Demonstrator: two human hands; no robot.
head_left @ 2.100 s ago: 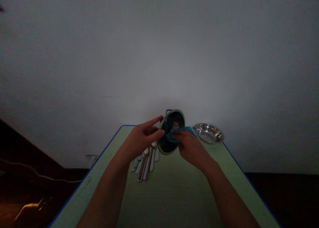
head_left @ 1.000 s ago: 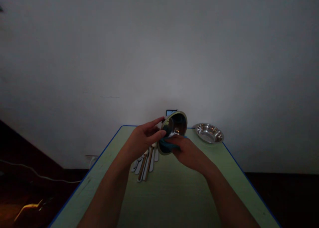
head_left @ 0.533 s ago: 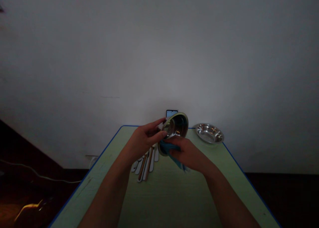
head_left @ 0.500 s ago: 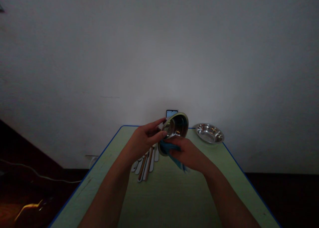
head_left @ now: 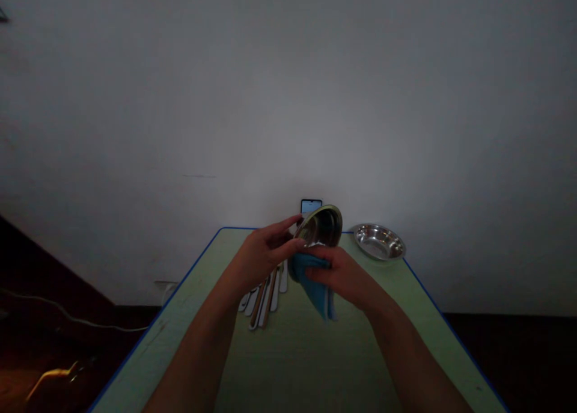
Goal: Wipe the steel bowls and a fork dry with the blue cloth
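A shiny metal bowl (head_left: 325, 225) is held tilted above the table, its mouth turned to the upper right. My left hand (head_left: 265, 247) grips its left side, thumb at the near rim and fingers behind. In my right hand (head_left: 336, 272) is a blue cloth (head_left: 318, 290), closed between the fingers and pressed against the bowl's near side; one end of it hangs down. Several pieces of cutlery (head_left: 264, 302), some with brown handles, lie on the table just below my left hand. Part of the bowl's far side is hidden.
A second, shallow metal bowl (head_left: 379, 242) sits at the table's back right corner. Behind the held bowl a phone (head_left: 311, 205) with a lit screen leans at the wall. The pale green table (head_left: 297, 359) has a blue edge. A white cable (head_left: 67, 314) runs at the left.
My right hand has shifted slightly with the cloth, and more of the cloth now hangs down below it. The bowl and my left hand have barely moved.
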